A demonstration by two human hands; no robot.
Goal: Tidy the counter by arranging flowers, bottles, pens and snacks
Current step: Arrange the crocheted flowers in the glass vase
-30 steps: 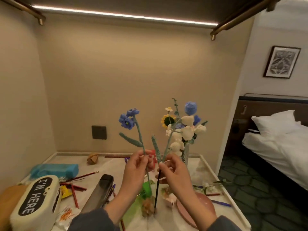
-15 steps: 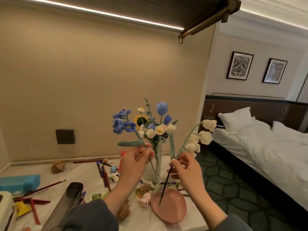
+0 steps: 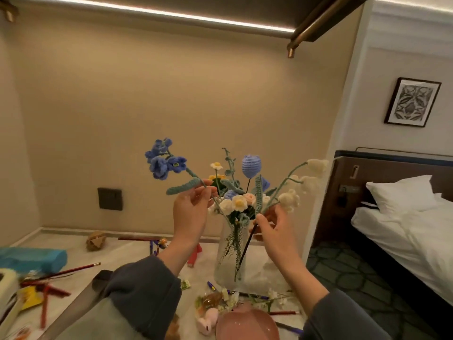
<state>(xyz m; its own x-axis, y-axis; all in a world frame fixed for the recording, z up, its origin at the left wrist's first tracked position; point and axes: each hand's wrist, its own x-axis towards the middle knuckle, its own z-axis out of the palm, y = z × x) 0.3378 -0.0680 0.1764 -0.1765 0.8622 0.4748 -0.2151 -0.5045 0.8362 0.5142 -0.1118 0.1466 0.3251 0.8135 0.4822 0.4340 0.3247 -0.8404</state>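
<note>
Found the left hand [image 3: 190, 212] raised over the pale marble counter [image 3: 122, 253], thumb and fingertips pinching the green stem of a blue crocheted flower spray [image 3: 164, 160], blooms tilted up and leftward. Found the right hand [image 3: 272, 229] pinching a white crocheted bell-flower stem [image 3: 290, 200] just below its leaf, blooms fanning rightward, dark wire tail hanging down in front of the clear glass vase [image 3: 230, 263]. Noted both stems level with the vase mouth and near it, neither inserted. Noted the vase upright toward the counter's right end, holding a crowded crocheted bouquet [image 3: 239, 202]. Could not resolve whether the wire tail touches the glass; possibly just clear of it.

Judged step in hand: seating the two loose stems in the vase.

Risks identified:
- Tipping of the tall, top-heavy vase, caused by forcing a stem sideways into a packed mouth.
- Dislodging of seated flowers, caused by threading two stems at once.
- Snagging of yarn leaves on neighbouring blooms, caused by the floppy spray held high on its stem.
- Sweeping of the pink ceramic dish [image 3: 245, 325] or blue pens [image 3: 212, 287] off the counter, caused by sleeves passing low over them.

Recommend inserting one stem at a time, tail first.
</note>
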